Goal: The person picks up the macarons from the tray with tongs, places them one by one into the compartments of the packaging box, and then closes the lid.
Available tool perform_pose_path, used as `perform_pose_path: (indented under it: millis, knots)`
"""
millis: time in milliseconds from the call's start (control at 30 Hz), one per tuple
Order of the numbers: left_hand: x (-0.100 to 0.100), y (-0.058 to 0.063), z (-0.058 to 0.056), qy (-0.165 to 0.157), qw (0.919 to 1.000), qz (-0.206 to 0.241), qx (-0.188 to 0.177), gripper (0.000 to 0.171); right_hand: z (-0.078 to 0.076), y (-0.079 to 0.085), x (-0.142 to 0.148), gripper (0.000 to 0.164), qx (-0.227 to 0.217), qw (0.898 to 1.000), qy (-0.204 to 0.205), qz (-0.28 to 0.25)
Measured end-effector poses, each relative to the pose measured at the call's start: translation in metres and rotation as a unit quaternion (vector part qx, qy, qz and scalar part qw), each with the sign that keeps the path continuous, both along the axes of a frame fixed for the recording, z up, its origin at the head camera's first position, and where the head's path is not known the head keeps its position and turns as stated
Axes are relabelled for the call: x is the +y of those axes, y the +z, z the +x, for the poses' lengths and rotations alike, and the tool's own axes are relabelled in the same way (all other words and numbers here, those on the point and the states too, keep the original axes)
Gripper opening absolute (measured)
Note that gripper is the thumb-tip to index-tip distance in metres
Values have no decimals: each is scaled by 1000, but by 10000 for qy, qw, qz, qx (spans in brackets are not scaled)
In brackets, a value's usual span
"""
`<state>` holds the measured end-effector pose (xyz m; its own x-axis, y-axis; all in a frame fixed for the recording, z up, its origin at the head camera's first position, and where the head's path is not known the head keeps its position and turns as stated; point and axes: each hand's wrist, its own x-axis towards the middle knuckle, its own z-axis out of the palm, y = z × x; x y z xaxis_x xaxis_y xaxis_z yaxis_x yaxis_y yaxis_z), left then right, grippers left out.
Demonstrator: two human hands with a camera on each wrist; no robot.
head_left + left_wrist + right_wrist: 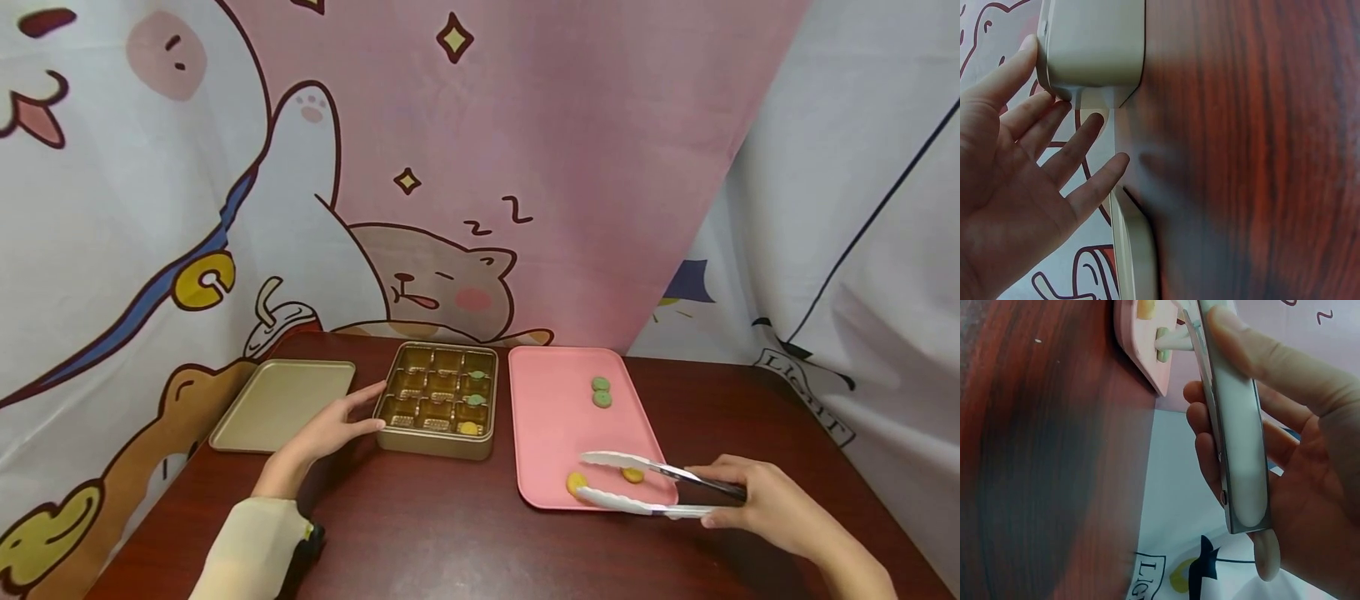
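My right hand [772,504] grips a pair of tongs [1241,437] by the handles. Their white tips are spread low over the pink tray [551,417]. One yellow cookie [576,483] lies by the nearer tip, and another yellow cookie [632,475] sits between the arms. Two green cookies [602,392] rest farther back on the tray. With thumb and fingertips, my left hand [330,429] touches the left side of a gold tin [435,444], the other fingers spread out. Its divided insert holds two green cookies and a yellow cookie in the right column.
Left of the tin lies a flat gold lid [288,404]. All stand on a dark red-brown wooden table [450,525]. A cartoon-printed cloth [600,167] hangs along the back and both sides.
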<state>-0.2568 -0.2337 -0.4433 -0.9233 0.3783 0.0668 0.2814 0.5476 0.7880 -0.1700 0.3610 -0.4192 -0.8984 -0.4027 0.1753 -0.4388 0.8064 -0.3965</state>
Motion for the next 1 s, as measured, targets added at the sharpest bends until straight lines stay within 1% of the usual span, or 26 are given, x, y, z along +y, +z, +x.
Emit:
perform_pose_path:
  millis: [100,233,333,433,567,767,1000]
  knots:
    - [1,0,-1,-17,10000,0,26,69,-1,-1,-3,52,207,9997,-74,56]
    - [0,0,-2,-60,10000,11,60,68,-1,-2,-8,51,4,9993,-332,186]
    - [0,-1,-3,-53,9999,0,89,68,-1,-3,-11,49,-103,9987,-454,223]
    - [0,-1,-2,34,10000,34,12,68,0,-4,-11,47,-81,9988,-448,171]
    - [2,-2,0,64,10000,20,-59,69,3,-7,-9,48,-216,9988,-419,155]
    - [2,-4,2,-105,9999,19,78,68,6,-12,-7,51,-376,9983,-429,92]
    - [-2,-5,-2,-140,9997,-16,175,67,3,-9,-13,46,-175,9985,-528,-12]
